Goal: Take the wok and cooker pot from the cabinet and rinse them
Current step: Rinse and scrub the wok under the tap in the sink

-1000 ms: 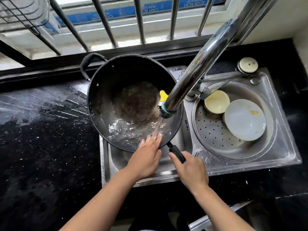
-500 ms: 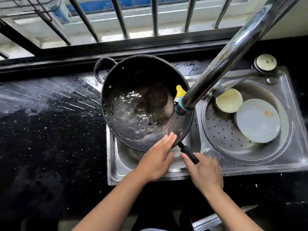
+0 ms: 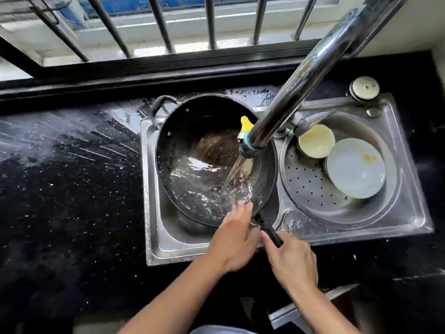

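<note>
Nearest, the right hand (image 3: 292, 261) has its fingers clamped on the wok handle (image 3: 271, 233). Just left, the left hand (image 3: 234, 239) lies palm down, fingers loosely together, tips at the wok's near rim in the splash. The wok (image 3: 190, 131) sits tilted in the left basin of the sink (image 3: 154, 239), water from the tap (image 3: 301, 75) streaming into it. The right basin holds a plate (image 3: 356, 168) and bowl (image 3: 316, 140). The black table (image 3: 67, 189) on the left is wet

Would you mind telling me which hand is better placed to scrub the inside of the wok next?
Left. The left hand is free at the wok rim, fingers in the water; the right hand grips the handle.
</note>
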Available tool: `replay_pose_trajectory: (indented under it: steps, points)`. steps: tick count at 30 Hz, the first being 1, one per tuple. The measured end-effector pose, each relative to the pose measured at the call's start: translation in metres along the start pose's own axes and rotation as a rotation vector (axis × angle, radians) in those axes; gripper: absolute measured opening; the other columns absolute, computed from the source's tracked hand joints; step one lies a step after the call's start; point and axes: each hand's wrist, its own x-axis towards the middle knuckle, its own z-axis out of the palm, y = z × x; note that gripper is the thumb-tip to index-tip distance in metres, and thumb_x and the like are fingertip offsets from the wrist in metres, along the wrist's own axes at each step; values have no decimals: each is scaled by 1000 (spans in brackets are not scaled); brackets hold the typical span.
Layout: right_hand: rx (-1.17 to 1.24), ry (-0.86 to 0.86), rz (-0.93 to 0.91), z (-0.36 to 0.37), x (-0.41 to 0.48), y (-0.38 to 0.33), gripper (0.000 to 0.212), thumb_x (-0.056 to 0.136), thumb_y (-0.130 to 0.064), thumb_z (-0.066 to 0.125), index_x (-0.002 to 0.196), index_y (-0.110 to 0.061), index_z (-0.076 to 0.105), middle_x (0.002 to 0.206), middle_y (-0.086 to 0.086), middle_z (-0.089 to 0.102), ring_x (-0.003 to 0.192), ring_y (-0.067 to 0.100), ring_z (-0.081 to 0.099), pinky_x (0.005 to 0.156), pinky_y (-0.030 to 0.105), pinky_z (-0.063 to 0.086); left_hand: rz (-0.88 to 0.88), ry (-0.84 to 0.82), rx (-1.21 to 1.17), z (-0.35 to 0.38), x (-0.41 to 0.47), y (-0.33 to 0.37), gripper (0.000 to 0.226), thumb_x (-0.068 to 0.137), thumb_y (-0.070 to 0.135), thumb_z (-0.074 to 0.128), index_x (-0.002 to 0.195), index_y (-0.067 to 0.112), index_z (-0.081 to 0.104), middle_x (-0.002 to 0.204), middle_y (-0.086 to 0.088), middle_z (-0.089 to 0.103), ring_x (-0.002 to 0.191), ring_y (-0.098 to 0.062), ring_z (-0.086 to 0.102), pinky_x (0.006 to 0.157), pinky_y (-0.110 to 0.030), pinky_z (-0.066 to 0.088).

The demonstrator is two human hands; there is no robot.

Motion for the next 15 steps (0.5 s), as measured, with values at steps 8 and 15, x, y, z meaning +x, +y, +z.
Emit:
replay_pose_trajectory:
  steps: [8,15]
  points:
    - [91,-72,-17,12,9,-11,51,83,-71,43,68,-24,57,71,7,70,79,36,64,61,39,47,126,79,-225,-24,12,-3,75,94,7,46,165,20,25,172,5,20,159,-11,11,120,-8,4]
    - [129,-77,-27,12,11,-9,55,82,-73,46,50,-29,41,53,2,57,67,30,63,55,37,43,130,11,48,-37,-21,-45,58,103,38,40,160,34,37,167,8,37,154,-5,30,127,-31,24]
